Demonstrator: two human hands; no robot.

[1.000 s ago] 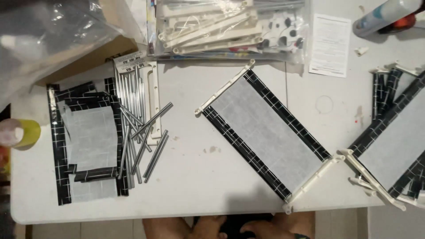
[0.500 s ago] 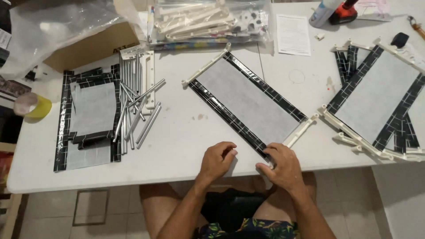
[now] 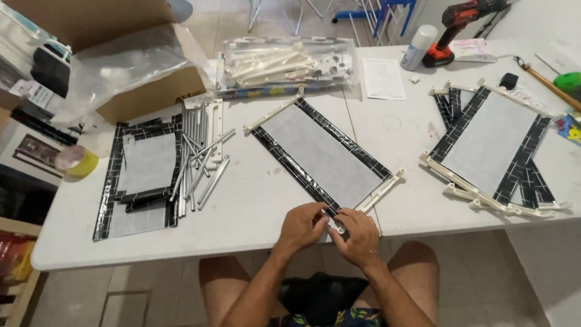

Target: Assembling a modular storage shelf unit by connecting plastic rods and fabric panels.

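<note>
A grey fabric panel (image 3: 321, 154) with a black patterned border lies diagonally on the white table (image 3: 254, 212). A white plastic rail (image 3: 272, 112) runs across its far end and another rail (image 3: 381, 186) across its near end. My left hand (image 3: 302, 227) and my right hand (image 3: 358, 235) meet at the panel's near corner, by the table's front edge. Fingers of both hands pinch the black border and the end of the near rail. The corner itself is hidden under my fingers.
To the left lie a stack of similar panels (image 3: 145, 166) and several metal rods (image 3: 196, 163). A bag of white plastic parts (image 3: 284, 60), a cardboard box (image 3: 145, 91) and a paper sheet (image 3: 382, 77) sit behind. A second railed panel (image 3: 493, 142), a drill (image 3: 463, 24) and a tape roll (image 3: 75, 160) are also in view.
My hands have come up from below the table edge onto the tabletop and closed on the near corner of the middle panel. The view has tilted so more of the table's far side shows.
</note>
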